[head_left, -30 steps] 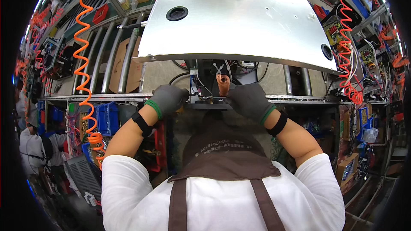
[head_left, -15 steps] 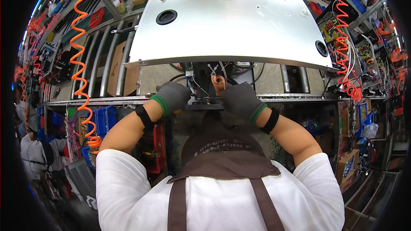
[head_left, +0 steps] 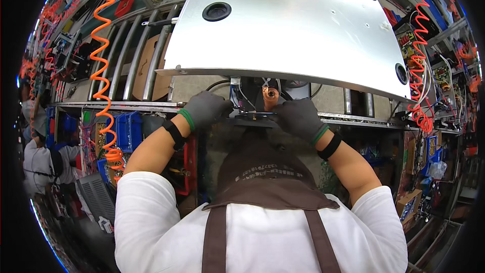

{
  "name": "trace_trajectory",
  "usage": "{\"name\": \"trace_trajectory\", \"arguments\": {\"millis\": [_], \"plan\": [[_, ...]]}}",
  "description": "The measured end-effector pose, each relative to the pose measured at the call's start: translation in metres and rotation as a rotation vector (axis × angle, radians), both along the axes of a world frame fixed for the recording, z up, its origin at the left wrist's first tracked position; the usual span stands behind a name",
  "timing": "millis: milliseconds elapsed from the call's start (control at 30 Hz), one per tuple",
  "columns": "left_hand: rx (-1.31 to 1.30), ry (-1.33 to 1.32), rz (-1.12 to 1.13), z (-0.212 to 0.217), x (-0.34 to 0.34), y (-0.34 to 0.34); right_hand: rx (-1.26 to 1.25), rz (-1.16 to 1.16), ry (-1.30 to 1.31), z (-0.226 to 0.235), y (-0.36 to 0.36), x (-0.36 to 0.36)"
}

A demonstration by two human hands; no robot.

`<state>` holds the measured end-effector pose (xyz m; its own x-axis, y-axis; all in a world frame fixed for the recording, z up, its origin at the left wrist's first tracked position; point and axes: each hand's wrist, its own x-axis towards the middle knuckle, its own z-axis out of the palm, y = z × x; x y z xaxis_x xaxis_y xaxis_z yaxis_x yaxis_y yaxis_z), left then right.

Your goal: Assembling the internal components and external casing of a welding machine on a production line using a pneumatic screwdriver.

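Note:
My left hand [head_left: 208,109], in a grey glove with a green cuff, is closed at the left end of a dark flat piece [head_left: 251,121] at the bench's near edge. Opposite it, my right hand [head_left: 300,118], gloved the same way, is closed beside a copper-coloured part [head_left: 270,98] with a round hole near its top. A thin rod-like line spans the gap between both hands. What the fingers grip is hidden by the gloves. Above the hands stands a large silvery metal panel [head_left: 288,35], with black grommets and brass fittings. Cables run below its lower edge.
Metal rollers [head_left: 120,63] carry a brown cardboard piece [head_left: 151,65] on the left. Orange coiled hoses hang at the left [head_left: 102,45] and right [head_left: 420,60]. Blue bins [head_left: 128,130] sit under the bench. Another person [head_left: 43,164] is at the far left.
The view has shifted, so panel and bench sit farther right in the picture. Both hands stay closed on either side of the copper-coloured part, with little visible movement relative to it.

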<state>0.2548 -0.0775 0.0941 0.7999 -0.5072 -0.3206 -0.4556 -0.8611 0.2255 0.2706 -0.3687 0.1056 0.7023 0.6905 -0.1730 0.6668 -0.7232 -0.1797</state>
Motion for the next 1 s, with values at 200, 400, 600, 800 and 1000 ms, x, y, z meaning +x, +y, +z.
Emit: {"name": "trace_trajectory", "arguments": {"millis": [200,400,600,800,1000], "plan": [[0.061,0.009,0.041,0.003,-0.001,-0.001,0.077,0.003,0.007,-0.008,-0.007,-0.001],[0.193,0.096,0.029,0.019,-0.001,-0.018,0.098,-0.027,-0.186,-0.014,-0.002,-0.007],[0.124,-0.019,0.538,0.009,-0.057,0.013,0.118,0.093,-0.136,0.034,-0.022,-0.02],[-1.675,0.411,1.572,-0.034,-0.123,-0.002,0.69,0.036,0.718,-0.024,0.067,-0.042],[-2.342,0.17,1.877,-0.048,-0.164,0.015,0.372,-0.024,1.062,-0.042,0.201,-0.082]]}}
